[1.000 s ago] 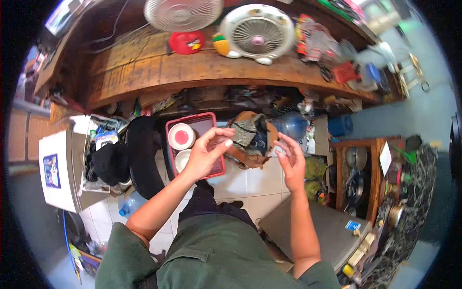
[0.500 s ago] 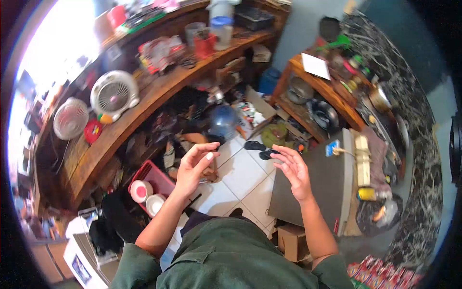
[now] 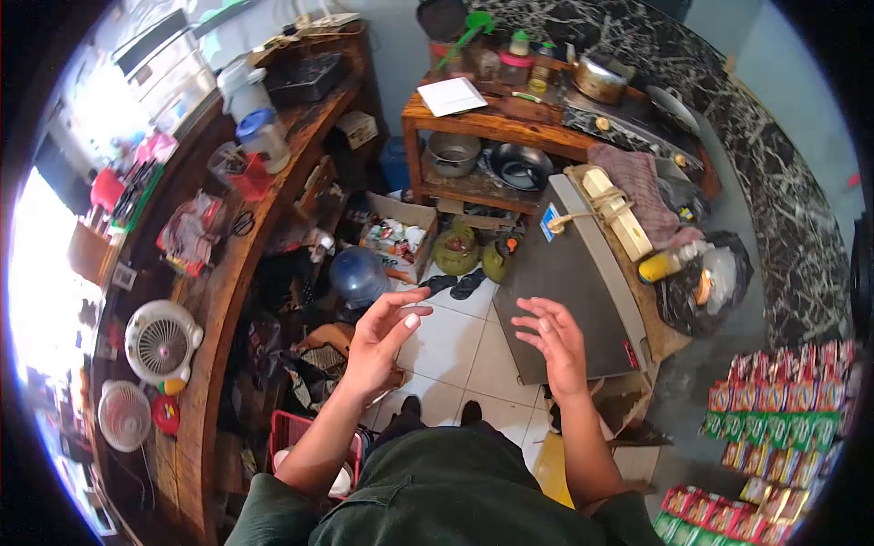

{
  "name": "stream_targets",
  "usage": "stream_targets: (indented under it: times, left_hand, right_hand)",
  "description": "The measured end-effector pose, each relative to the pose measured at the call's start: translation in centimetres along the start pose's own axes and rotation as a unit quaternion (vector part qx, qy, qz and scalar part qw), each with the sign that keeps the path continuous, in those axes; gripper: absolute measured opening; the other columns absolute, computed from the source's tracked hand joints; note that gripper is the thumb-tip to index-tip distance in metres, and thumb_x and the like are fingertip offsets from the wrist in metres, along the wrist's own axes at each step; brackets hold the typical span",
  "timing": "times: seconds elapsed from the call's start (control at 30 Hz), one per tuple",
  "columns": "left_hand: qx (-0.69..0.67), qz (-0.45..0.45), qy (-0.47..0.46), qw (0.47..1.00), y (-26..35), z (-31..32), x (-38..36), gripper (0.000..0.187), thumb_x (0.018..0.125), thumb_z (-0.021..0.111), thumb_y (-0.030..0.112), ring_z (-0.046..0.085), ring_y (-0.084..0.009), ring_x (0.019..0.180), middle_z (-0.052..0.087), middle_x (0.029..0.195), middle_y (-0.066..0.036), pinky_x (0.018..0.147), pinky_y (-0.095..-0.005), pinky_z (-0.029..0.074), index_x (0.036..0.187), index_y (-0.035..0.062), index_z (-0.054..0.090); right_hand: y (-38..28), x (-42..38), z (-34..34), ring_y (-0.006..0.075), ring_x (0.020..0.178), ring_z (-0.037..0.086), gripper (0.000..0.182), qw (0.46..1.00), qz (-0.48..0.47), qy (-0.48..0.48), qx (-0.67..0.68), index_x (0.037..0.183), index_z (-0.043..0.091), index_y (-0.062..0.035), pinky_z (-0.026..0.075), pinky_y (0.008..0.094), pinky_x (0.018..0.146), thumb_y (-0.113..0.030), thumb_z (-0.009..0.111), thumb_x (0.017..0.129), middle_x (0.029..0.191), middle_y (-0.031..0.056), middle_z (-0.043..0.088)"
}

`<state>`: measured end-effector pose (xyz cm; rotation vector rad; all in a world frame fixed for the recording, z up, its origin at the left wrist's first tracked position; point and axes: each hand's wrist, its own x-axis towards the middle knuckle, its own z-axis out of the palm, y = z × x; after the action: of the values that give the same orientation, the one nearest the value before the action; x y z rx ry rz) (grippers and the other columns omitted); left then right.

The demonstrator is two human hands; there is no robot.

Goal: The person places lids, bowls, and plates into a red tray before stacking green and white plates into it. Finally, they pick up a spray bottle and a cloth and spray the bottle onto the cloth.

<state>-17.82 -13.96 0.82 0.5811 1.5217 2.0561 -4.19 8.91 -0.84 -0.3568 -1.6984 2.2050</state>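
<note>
Both hands hang in the air before my body, holding nothing. My left hand (image 3: 382, 341) has its fingers apart and slightly curled, over the tiled floor (image 3: 442, 341). Across a gap from it, my right hand (image 3: 555, 346) is also open, its fingers loosely bent, in front of the dark side of a small fridge (image 3: 574, 273). Between and beyond the hands, a pair of black slippers (image 3: 455, 285) lies on the tiles. Neither hand appears to touch anything.
A wooden counter (image 3: 218, 318) on the left carries a white fan (image 3: 164, 341) and a water jug (image 3: 262, 136). Ahead, a wooden table (image 3: 510, 118) holds a white board (image 3: 452, 96) and a stove. Hanging sachets (image 3: 774, 400) are at right; a red basket (image 3: 289, 432) stands low left.
My view has turned to the right, so the table, fridge and sachets show more fully and the counter has shifted left. Both hands stay raised, open and empty.
</note>
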Motion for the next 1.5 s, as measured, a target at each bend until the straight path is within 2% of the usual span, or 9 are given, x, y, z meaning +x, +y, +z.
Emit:
stream_targets:
  times: [0.07,0.3,0.47,0.67,0.93,1.17,1.3,1.37,1.5]
  left_hand:
    - [-0.001,-0.010,-0.019,1.000,0.2,-1.3,0.1,0.027,0.093,0.058,0.011,0.057,-0.0203,0.112,0.055,0.130,-0.012,0.099,-0.0348,0.040,0.119,0.0035,0.056]
    - [0.015,-0.030,-0.061,0.998,0.5,-6.2,1.2,0.024,0.094,0.058,0.014,0.059,-0.0197,0.109,0.058,0.127,-0.012,0.092,-0.0324,0.043,0.116,0.0053,0.058]
    - [0.005,-0.053,-0.111,0.992,-0.6,-5.3,2.4,0.022,0.094,0.057,0.016,0.060,-0.0198,0.107,0.058,0.126,-0.012,0.090,-0.0322,0.045,0.113,0.0061,0.058]
    - [-0.001,-0.099,-0.257,0.961,-2.7,1.4,1.7,0.022,0.094,0.058,0.019,0.061,-0.0219,0.106,0.059,0.125,-0.013,0.092,-0.0337,0.045,0.111,0.0062,0.058]
    - [0.000,-0.117,-0.440,0.891,-5.2,12.0,-4.9,0.026,0.093,0.060,0.021,0.061,-0.0224,0.105,0.059,0.124,-0.015,0.090,-0.0337,0.046,0.113,0.0052,0.057]
    - [0.012,-0.154,-0.507,0.848,-7.9,21.5,-15.4,0.024,0.093,0.059,0.020,0.061,-0.0219,0.105,0.059,0.124,-0.014,0.090,-0.0333,0.046,0.113,0.0054,0.058]
    - [0.015,-0.167,-0.586,0.793,-9.2,26.7,-22.0,0.025,0.094,0.059,0.018,0.061,-0.0214,0.106,0.059,0.124,-0.013,0.090,-0.0326,0.045,0.114,0.0049,0.057]
    - [0.011,-0.179,-0.623,0.762,-9.7,28.6,-24.7,0.025,0.093,0.059,0.016,0.060,-0.0210,0.107,0.059,0.124,-0.013,0.092,-0.0332,0.044,0.115,0.0044,0.057]
    - [0.025,-0.177,-0.647,0.741,-11.1,31.0,-28.3,0.026,0.094,0.057,0.019,0.061,-0.0229,0.107,0.059,0.124,-0.012,0.092,-0.0348,0.044,0.114,0.0040,0.056]
  right_hand:
    - [0.1,-0.7,1.4,0.0213,0.105,0.060,0.033,0.999,0.012,0.033,-0.015,0.124,0.050,-0.0041,0.048,0.0337,0.088,-0.021,0.052,0.095,0.125,0.0146,0.056]
    - [0.4,-3.1,5.3,0.0193,0.100,0.061,0.032,0.994,-0.015,0.110,-0.008,0.123,0.050,-0.0040,0.048,0.0313,0.086,-0.020,0.053,0.096,0.123,0.0133,0.058]
    - [0.3,-6.3,7.3,0.0199,0.100,0.061,0.030,0.985,-0.043,0.164,-0.012,0.122,0.052,-0.0049,0.047,0.0320,0.087,-0.019,0.054,0.095,0.119,0.0121,0.060]
    - [-0.1,-14.5,5.9,0.0185,0.099,0.061,0.029,0.952,-0.076,0.296,-0.010,0.122,0.053,-0.0055,0.046,0.0320,0.087,-0.017,0.056,0.095,0.118,0.0110,0.061]
    - [1.0,-29.9,4.1,0.0176,0.097,0.062,0.028,0.872,-0.104,0.479,0.009,0.121,0.054,-0.0063,0.048,0.0311,0.085,-0.021,0.055,0.096,0.115,0.0093,0.063]
    - [2.5,-43.1,2.7,0.0174,0.097,0.062,0.026,0.834,-0.128,0.536,0.027,0.119,0.055,-0.0064,0.048,0.0311,0.085,-0.020,0.055,0.096,0.115,0.0094,0.063]
    - [3.2,-50.5,2.3,0.0181,0.096,0.063,0.026,0.797,-0.121,0.591,0.044,0.118,0.055,-0.0056,0.049,0.0315,0.085,-0.020,0.055,0.096,0.113,0.0097,0.063]
    - [3.8,-53.5,2.1,0.0184,0.095,0.063,0.026,0.780,-0.112,0.613,0.059,0.118,0.055,-0.0053,0.049,0.0316,0.084,-0.020,0.055,0.096,0.112,0.0098,0.064]
    - [4.6,-57.5,1.8,0.0182,0.092,0.064,0.025,0.737,-0.107,0.660,0.096,0.116,0.056,-0.0057,0.050,0.0311,0.083,-0.021,0.055,0.096,0.110,0.0099,0.064]
